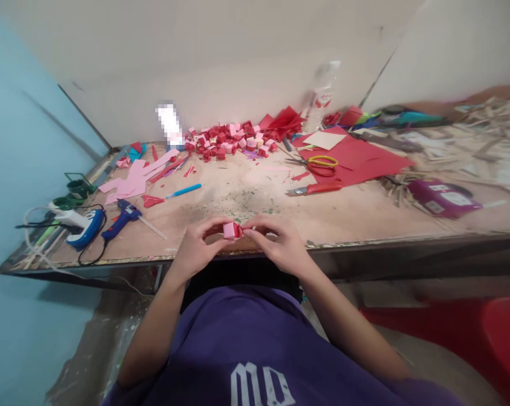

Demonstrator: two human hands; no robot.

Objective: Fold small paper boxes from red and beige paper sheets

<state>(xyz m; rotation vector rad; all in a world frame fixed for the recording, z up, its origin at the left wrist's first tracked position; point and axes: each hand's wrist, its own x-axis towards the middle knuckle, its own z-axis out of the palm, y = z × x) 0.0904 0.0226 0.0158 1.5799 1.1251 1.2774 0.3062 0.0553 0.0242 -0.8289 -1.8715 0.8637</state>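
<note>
At the frame's center, my left hand (pixel 195 248) and right hand (pixel 280 245) pinched a small pink box (pixel 230 230) between narrowed fingers.

Bare tabletop (pixel 246 194) lies open ahead; glue gun (pixel 122 217) left, cutter (pixel 316 189) right.

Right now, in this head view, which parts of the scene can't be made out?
- Small pink and red box: its underside and sides are covered by fingers of the left hand and right hand.
- Object by the wall: blurred out, unreadable.
- Purple pack: label print too small.
- Red seat: cut off by the right edge.
- Pile of boxes: too small to count.
</note>
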